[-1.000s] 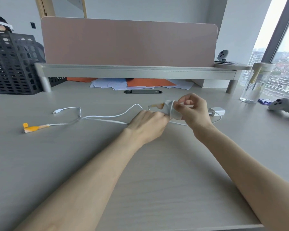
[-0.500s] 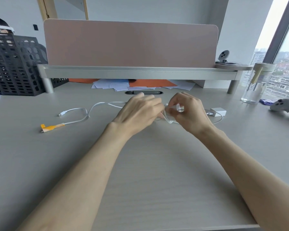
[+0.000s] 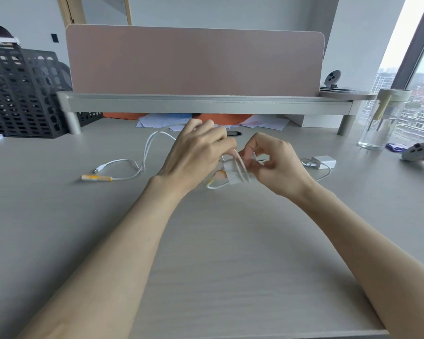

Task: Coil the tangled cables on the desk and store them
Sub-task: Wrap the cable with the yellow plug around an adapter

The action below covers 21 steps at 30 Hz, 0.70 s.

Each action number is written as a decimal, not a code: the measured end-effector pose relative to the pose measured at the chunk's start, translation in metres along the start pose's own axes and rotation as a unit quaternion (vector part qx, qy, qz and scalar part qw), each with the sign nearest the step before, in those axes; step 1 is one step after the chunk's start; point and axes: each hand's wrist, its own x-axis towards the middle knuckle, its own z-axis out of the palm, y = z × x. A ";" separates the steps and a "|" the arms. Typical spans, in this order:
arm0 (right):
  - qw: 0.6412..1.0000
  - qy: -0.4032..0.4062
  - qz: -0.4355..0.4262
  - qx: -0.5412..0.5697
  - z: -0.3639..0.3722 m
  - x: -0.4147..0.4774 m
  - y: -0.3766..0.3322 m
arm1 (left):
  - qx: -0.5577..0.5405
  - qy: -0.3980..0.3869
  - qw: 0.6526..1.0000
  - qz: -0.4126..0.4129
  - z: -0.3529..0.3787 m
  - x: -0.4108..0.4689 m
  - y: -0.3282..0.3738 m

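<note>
Winding is the step in hand: the right hand (image 3: 274,165) pinches the small coil (image 3: 235,176) at frame centre, just above the desk (image 3: 206,241); the left hand (image 3: 196,155), fingers curled round the white cable (image 3: 146,150), lays a loop over it. Next, probably, slack trailing toward the yellow-tagged end (image 3: 96,177) at left needs drawing in.

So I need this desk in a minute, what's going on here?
A person is coiling a white cable over the desk. The left hand holds the cable and leads it in loops around a small white block that the right hand pinches. The loose tail, with its orange-tagged end, lies on the desk to the left. A white charger lies to the right, not yet stored.
</note>
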 end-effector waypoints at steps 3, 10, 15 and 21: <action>0.998 0.002 0.011 0.059 0.001 0.000 -0.001 | -0.048 -0.028 0.997 -0.050 0.008 -0.004 -0.006; 0.977 -0.003 0.055 0.204 -0.004 0.000 -0.007 | -0.510 -0.186 0.748 -0.381 0.010 -0.010 0.005; 0.934 -0.008 0.105 0.341 -0.006 0.001 -0.014 | -0.564 -0.155 0.713 -0.387 0.009 -0.012 0.013; 0.910 0.088 0.155 0.374 -0.007 0.003 -0.009 | -0.422 -0.244 0.789 -0.373 0.025 -0.002 0.043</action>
